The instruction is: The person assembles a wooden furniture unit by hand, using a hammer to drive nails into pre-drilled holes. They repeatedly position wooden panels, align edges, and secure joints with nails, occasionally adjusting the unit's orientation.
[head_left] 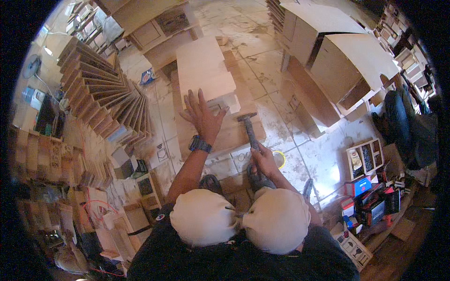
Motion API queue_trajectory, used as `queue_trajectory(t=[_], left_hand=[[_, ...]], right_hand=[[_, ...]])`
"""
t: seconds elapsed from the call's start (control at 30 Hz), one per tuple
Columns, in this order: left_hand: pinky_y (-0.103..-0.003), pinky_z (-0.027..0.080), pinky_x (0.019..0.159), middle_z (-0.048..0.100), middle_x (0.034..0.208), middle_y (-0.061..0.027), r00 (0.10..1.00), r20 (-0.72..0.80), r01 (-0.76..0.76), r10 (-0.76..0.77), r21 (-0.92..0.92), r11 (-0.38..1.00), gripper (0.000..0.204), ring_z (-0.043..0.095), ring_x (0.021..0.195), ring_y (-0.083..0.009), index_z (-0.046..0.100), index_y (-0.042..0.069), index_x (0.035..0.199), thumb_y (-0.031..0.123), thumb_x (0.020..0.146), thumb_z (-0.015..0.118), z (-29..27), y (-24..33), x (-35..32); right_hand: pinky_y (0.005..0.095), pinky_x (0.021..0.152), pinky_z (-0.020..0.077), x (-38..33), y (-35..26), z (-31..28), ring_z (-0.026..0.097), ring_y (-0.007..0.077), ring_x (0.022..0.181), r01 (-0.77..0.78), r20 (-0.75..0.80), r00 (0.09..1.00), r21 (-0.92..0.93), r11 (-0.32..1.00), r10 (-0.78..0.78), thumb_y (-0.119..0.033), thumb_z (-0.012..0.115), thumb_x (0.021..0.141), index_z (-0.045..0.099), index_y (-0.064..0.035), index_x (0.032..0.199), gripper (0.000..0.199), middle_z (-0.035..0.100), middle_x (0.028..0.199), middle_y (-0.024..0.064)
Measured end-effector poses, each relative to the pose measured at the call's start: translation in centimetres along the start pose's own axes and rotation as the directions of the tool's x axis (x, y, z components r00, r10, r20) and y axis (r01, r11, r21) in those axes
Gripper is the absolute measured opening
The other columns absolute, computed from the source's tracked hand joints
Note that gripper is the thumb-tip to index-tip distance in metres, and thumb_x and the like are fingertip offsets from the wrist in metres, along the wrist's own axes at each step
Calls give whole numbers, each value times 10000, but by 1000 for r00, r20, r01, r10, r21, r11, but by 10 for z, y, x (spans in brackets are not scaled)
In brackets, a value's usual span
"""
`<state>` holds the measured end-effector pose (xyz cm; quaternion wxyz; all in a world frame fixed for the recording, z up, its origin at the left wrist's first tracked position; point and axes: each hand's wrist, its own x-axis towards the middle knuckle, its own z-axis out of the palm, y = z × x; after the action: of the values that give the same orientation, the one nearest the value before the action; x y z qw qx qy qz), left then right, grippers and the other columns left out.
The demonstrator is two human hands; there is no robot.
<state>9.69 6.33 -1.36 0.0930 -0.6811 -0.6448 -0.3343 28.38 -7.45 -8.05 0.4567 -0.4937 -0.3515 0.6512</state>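
My left hand (204,116), with a dark watch (200,144) on its wrist, is spread over the near end of a pale wooden piece (201,61), apparently a small cabinet or box. Its fingers point away from me and hold nothing. To its right, my right hand (264,160) grips a hammer (250,131) by the lower handle. The hammer head is raised toward the near right corner of the wooden piece, apart from it as far as I can tell. Beneath lies a flat brown board (243,93) on the tiled floor.
Wooden panels (105,93) stand fanned out at left. Box-like cabinets (342,65) stand at right, another (159,28) at the far left. A yellow ring (279,159) lies beside my right hand. Small boxes (370,196) crowd the lower right. My feet (211,183) are close in front.
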Motion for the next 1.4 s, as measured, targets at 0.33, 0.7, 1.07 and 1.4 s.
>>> queue_trajectory(t=[0.33, 0.7, 1.07, 1.4], left_hand=[[-463, 360, 1012, 559, 1189, -186, 909, 86, 416, -407, -154, 896, 380, 478, 1147, -373, 565, 48, 1182, 135, 817, 625, -48, -153, -142], [-432, 482, 865, 620, 1016, -132, 945, 302, -68, 124, -189, 980, 226, 566, 1009, -325, 634, 64, 1000, 69, 779, 589, 5, -157, -48], [-438, 509, 804, 651, 952, -190, 852, 517, -48, 88, -90, 995, 172, 625, 905, -344, 636, 33, 947, 78, 823, 525, 9, -149, -23], [-336, 516, 739, 679, 903, -125, 893, 445, 393, -70, -692, 606, 174, 658, 825, -243, 675, 34, 1024, 77, 867, 613, -64, -71, -3]], right_hand=[[289, 398, 461, -15, 7, -2, 517, 149, 452, -402, 84, 913, 349, 847, 399, -231, 603, 928, 558, -74, 1068, 215, 578, 690, 46], [265, 438, 466, -18, 8, -2, 534, 153, 488, -408, 15, 913, 52, 911, 408, -231, 546, 956, 541, -9, 1217, 342, 589, 741, 61], [240, 480, 457, -24, 2, -10, 546, 106, 552, -303, 28, 953, -14, 953, 303, -239, 609, 927, 585, -45, 1046, 229, 586, 734, 8], [322, 548, 478, -17, -76, -7, 583, 153, 562, 250, -80, 940, -504, 827, -332, -197, 604, 914, 492, -7, 1272, 420, 584, 682, 66]])
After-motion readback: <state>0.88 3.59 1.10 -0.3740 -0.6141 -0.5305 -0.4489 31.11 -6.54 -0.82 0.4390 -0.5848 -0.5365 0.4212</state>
